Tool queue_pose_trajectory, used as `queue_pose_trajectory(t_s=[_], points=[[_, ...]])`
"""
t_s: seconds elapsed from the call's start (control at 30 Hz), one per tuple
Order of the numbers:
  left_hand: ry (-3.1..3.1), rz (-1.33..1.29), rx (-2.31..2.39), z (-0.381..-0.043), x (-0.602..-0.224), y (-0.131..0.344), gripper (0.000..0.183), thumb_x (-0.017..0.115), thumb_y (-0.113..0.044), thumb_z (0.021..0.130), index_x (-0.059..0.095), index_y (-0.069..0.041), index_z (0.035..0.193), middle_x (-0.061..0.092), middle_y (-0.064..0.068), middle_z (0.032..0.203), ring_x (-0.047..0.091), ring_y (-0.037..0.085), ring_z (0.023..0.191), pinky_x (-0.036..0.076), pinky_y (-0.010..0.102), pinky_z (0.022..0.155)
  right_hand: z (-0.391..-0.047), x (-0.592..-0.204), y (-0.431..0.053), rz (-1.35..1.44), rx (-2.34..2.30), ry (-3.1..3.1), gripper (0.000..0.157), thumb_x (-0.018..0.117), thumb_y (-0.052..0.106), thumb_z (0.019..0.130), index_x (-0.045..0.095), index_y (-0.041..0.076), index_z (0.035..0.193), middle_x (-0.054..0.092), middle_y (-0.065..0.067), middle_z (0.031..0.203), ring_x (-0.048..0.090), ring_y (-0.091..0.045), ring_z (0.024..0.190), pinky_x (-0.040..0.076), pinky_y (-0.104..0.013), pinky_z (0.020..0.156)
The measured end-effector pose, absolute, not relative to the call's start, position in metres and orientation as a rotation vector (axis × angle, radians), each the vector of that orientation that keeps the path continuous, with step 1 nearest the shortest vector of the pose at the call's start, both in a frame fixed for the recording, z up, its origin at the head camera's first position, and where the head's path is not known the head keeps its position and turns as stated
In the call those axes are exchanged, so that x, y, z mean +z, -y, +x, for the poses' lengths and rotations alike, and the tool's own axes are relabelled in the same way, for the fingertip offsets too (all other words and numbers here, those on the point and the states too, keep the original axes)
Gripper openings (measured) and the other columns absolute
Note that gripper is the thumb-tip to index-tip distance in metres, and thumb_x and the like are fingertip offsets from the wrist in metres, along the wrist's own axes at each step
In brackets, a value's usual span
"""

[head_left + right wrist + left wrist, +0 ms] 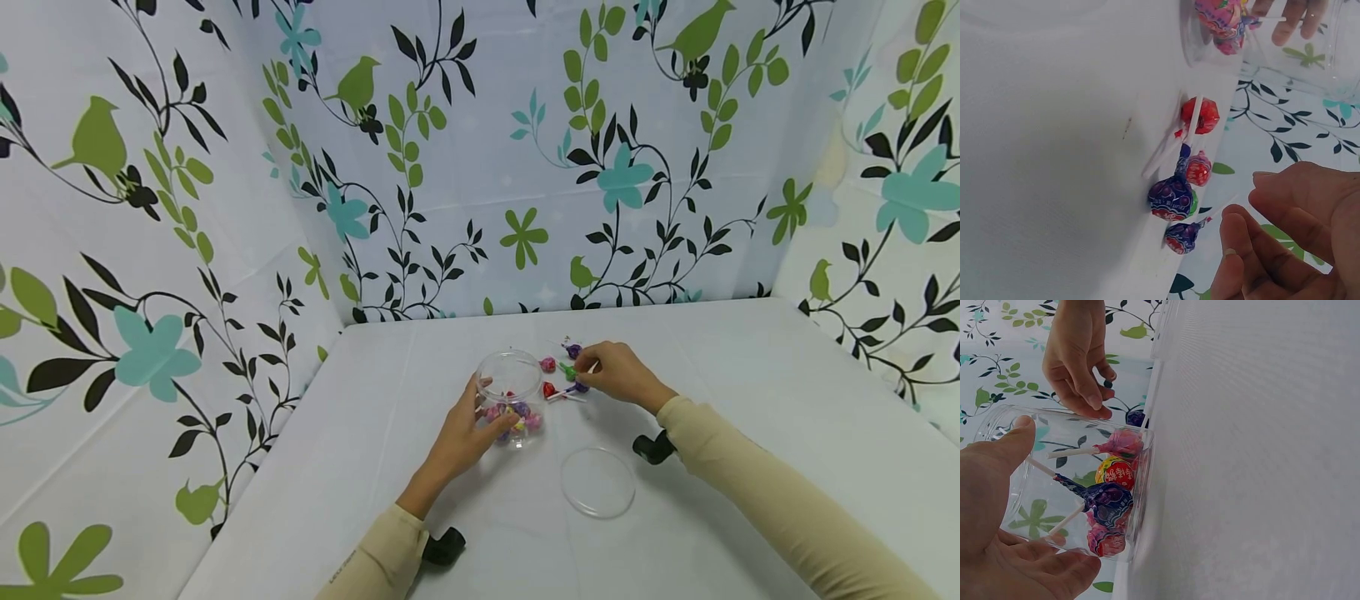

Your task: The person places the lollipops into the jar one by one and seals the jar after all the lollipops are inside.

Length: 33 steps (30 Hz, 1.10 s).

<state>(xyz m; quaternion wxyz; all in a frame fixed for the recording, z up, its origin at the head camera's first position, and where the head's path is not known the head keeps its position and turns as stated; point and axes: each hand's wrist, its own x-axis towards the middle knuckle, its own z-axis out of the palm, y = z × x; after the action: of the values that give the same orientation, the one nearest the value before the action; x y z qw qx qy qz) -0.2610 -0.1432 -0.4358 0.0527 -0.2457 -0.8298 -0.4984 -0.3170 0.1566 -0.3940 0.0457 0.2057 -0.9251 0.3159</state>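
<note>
- Lollipops point(567, 371): we record two lots, one inside a clear jar point(525, 397), the other loose on the white table point(300, 500) just beside it.
- Nearest to us: the left sleeve point(382, 554) and the right sleeve point(780, 497), both pale beige, each with a black device at the wrist, the left one point(445, 547) lower in the head view than the right one point(654, 448).
- Clear round lid point(598, 483): flat on the table, between the forearms, apart from the jar and nearer than it.
- Left hand point(457, 437): holding the jar, thumb on one side and fingers round the other. We note the jar mouth up and uncovered.
- Jar contents: pink, purple and yellow-red wrappers gathered at the bottom, white sticks slanting toward the mouth.
- Right hand point(621, 372): over the loose lot, fingers loosely curved, a modest gap between thumb and forefinger — we see nothing gripped. One stick end shows close to the forefinger; we cannot tell whether they touch.
- Loose lot: we count five — two purple, one red, one pink, one green, close together.
- Farthest: a pale backdrop point(487, 167) printed with green birds, turquoise flowers and dark leaves.
</note>
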Motion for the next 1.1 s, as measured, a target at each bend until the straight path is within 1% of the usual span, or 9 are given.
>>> queue_pose_trajectory(t_s=[0.17, 0.43, 0.63, 0.87, 1.03, 1.1], points=[[2.53, -0.739, -1.523, -0.261, -0.436, 0.143, 0.091, 0.075, -0.033, 0.099, 0.019, -0.009, 0.165, 0.037, 0.021, 0.161, 0.039, 0.044, 0.145, 0.039, 0.051, 0.115, -0.32, -0.398, -0.157, 0.597, 0.96, 2.844, 0.01, 0.076, 0.006, 0.094, 0.076, 0.002, 0.103, 0.071, -0.005, 0.096, 0.064, -0.024, 0.088, 0.059, -0.038, 0.075], [2.517, -0.735, -1.529, -0.26, -0.436, 0.144, 0.09, 0.076, -0.031, 0.098, 0.02, -0.009, 0.165, 0.037, 0.025, 0.16, 0.04, 0.044, 0.144, 0.039, 0.052, 0.115, -0.323, -0.399, -0.153, 0.585, 0.952, 2.868, 0.015, 0.075, 0.005, 0.095, 0.075, -0.002, 0.108, 0.071, -0.01, 0.102, 0.064, -0.027, 0.092, 0.06, -0.039, 0.077], [2.511, -0.738, -1.523, -0.261, -0.436, 0.144, 0.09, 0.076, -0.031, 0.099, 0.02, -0.008, 0.165, 0.038, 0.026, 0.159, 0.04, 0.045, 0.144, 0.039, 0.053, 0.114, -0.325, -0.402, -0.152, 0.579, 0.935, 2.871, 0.013, 0.076, 0.004, 0.094, 0.076, -0.001, 0.106, 0.071, -0.011, 0.103, 0.063, -0.027, 0.092, 0.059, -0.039, 0.076], [2.541, -0.718, -1.506, -0.26, -0.437, 0.144, 0.091, 0.076, -0.032, 0.098, 0.019, -0.009, 0.165, 0.037, 0.023, 0.161, 0.04, 0.042, 0.145, 0.04, 0.05, 0.114, -0.324, -0.404, -0.15, 0.551, 0.927, 2.91, 0.016, 0.075, 0.004, 0.095, 0.075, -0.002, 0.11, 0.071, -0.015, 0.107, 0.064, -0.029, 0.098, 0.06, -0.042, 0.084], [2.534, -0.732, -1.508, -0.26, -0.436, 0.143, 0.091, 0.076, -0.033, 0.098, 0.019, -0.008, 0.165, 0.036, 0.024, 0.16, 0.04, 0.042, 0.145, 0.04, 0.05, 0.114, -0.324, -0.406, -0.151, 0.541, 0.928, 2.915, 0.016, 0.075, 0.003, 0.095, 0.075, -0.002, 0.11, 0.071, -0.017, 0.109, 0.064, -0.031, 0.1, 0.059, -0.044, 0.085], [2.52, -0.741, -1.512, -0.26, -0.436, 0.143, 0.09, 0.075, -0.032, 0.099, 0.019, -0.006, 0.165, 0.037, 0.026, 0.16, 0.04, 0.044, 0.144, 0.04, 0.051, 0.114, -0.324, -0.406, -0.152, 0.542, 0.919, 2.912, 0.016, 0.075, 0.003, 0.095, 0.075, -0.001, 0.11, 0.071, -0.016, 0.108, 0.064, -0.031, 0.1, 0.059, -0.044, 0.086]])
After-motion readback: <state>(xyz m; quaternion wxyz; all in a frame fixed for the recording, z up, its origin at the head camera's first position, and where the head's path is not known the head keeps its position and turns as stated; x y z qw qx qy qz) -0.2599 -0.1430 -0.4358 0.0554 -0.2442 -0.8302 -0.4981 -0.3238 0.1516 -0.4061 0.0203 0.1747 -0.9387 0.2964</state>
